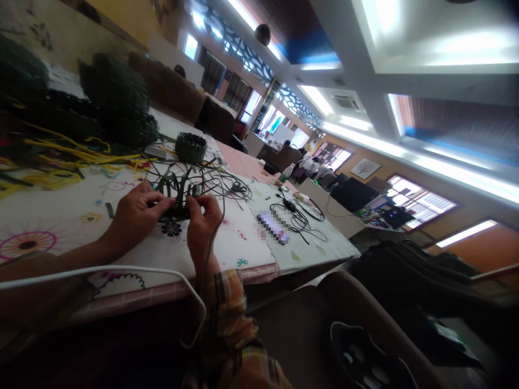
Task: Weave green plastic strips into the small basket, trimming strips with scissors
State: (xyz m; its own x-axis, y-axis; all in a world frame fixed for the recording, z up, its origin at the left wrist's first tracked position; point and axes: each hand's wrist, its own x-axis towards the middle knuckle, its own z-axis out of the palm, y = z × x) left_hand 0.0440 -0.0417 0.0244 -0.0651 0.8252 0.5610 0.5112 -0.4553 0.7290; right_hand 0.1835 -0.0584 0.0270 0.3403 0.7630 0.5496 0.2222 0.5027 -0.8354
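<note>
Just above the tablecloth is a partly woven piece of dark green strips [177, 190], with loose strip ends fanning out from it. My left hand [135, 212] pinches its left side, thumb and index finger pressed together. On the other side, my right hand [203, 215] is closed with fingertips at a strip on the near edge. A long strip runs down past my right wrist. Behind the piece stands a small finished-looking woven dark green basket [191, 148]. The exact strips under my fingertips are partly hidden.
Larger dark green woven baskets [115, 92] and loose yellow strips [52, 175] fill the left. To the right lie a blurred-out phone [272, 227], coiled black cable [299, 216] and a bottle [286, 174]. A white cable [121, 268] crosses the foreground. People sit far back.
</note>
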